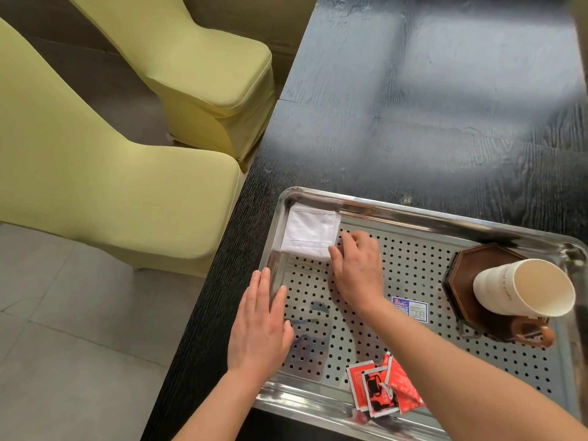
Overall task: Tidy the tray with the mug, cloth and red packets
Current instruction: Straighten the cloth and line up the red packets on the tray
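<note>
My left hand (259,326) lies flat, fingers straight, on the tray's (413,209) left edge. My right hand (356,268) has bent fingers touching the white cloth (310,235) in the tray's far left corner. I cannot tell if they pinch it. The mug (521,288) is on the right of the tray. The red packets (385,389) are near me.

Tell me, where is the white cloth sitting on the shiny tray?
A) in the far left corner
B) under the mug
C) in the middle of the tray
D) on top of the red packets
A: the folded white cloth lies in the far left corner of the tray, with the right hand at its edge, away from the mug and the red packets.
</note>
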Action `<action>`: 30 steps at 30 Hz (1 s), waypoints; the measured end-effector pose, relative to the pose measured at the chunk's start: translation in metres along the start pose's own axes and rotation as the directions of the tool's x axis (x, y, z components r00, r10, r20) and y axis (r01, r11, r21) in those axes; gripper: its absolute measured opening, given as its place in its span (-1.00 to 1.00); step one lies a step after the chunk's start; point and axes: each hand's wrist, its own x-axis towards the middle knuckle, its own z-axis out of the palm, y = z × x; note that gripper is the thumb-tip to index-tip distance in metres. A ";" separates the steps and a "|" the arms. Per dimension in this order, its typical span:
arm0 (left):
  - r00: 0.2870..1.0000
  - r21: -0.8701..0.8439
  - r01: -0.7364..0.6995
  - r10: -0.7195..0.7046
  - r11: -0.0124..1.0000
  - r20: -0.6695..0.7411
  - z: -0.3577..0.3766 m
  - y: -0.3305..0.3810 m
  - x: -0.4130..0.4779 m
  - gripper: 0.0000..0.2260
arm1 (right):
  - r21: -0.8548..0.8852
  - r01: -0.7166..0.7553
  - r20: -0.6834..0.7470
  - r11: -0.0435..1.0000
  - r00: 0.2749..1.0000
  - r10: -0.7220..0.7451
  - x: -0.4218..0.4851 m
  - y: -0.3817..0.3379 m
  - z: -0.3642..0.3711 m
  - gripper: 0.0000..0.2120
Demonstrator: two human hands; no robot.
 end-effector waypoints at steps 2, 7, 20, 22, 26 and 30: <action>1.000 -0.005 0.002 -0.002 1.000 0.004 0.000 -0.001 0.000 -0.40 | -0.077 -0.025 0.034 0.997 0.999 0.027 -0.007 -0.001 0.004 -0.68; 1.000 -0.018 0.006 -0.005 1.000 0.018 0.000 -0.001 0.000 -0.41 | -0.129 -0.025 0.059 0.991 0.998 0.032 -0.008 -0.007 0.006 -0.75; 0.998 -0.034 0.002 0.000 0.999 0.063 -0.014 0.004 -0.001 -0.41 | 0.244 -0.177 0.151 0.953 0.978 0.143 -0.030 0.012 -0.029 -0.66; 0.997 -0.014 -0.011 0.012 1.000 0.082 -0.018 0.006 -0.001 -0.41 | 0.324 -0.245 0.145 0.914 0.967 0.207 -0.047 0.021 -0.042 -0.66; 0.994 -0.073 -0.026 0.034 0.997 0.107 -0.027 0.020 -0.005 -0.40 | 0.450 -0.388 0.143 0.804 0.920 0.364 -0.086 0.050 -0.067 -0.69; 0.978 -0.154 -0.002 0.034 0.988 0.204 -0.038 0.047 -0.011 -0.39 | 0.494 -0.511 0.170 0.703 0.850 0.499 -0.122 0.085 -0.087 -0.77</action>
